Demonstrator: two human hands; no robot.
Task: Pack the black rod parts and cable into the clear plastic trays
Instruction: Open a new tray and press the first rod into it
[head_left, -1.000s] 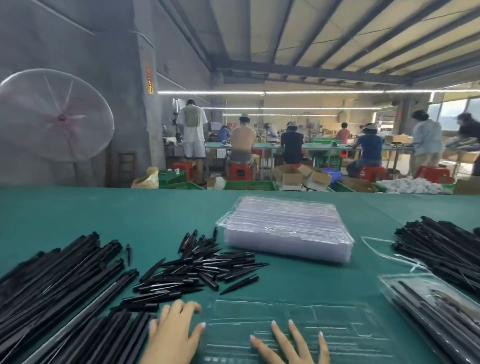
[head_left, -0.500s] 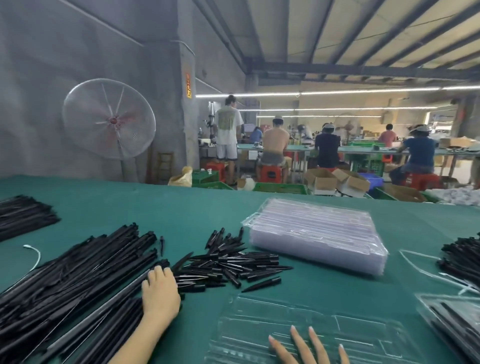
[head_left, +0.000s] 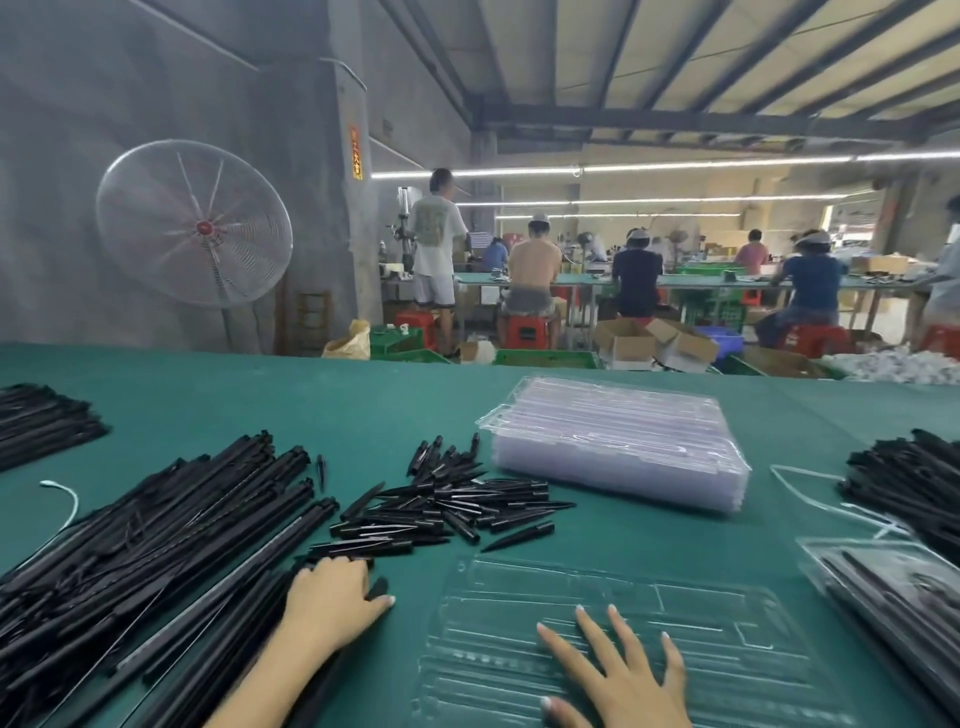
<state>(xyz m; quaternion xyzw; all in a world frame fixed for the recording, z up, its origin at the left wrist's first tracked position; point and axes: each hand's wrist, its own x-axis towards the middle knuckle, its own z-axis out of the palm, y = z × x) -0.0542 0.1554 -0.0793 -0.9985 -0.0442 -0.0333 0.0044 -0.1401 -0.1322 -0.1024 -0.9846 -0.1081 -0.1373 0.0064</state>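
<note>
A big heap of long black rods (head_left: 156, 545) covers the table's left side. Beside it lies a pile of short black pointed parts (head_left: 452, 504). My left hand (head_left: 332, 597) sits at the near edge of that pile, fingers curled down, and a short black part (head_left: 377, 588) pokes out between thumb and fingers. My right hand (head_left: 618, 670) lies flat with spread fingers on an empty clear plastic tray (head_left: 701, 597) in front of me. A white cable (head_left: 67, 499) curls at the far left.
A stack of clear trays (head_left: 618, 447) stands behind the pointed parts. At the right are more black rods (head_left: 909, 483), a thin white cable (head_left: 810, 488) and a tray holding black parts (head_left: 893, 597). Another rod bundle (head_left: 41, 421) lies far left.
My left hand has moved off the long rods to the near edge of the short pointed parts and curled there. My right hand has slid further onto the empty tray.
</note>
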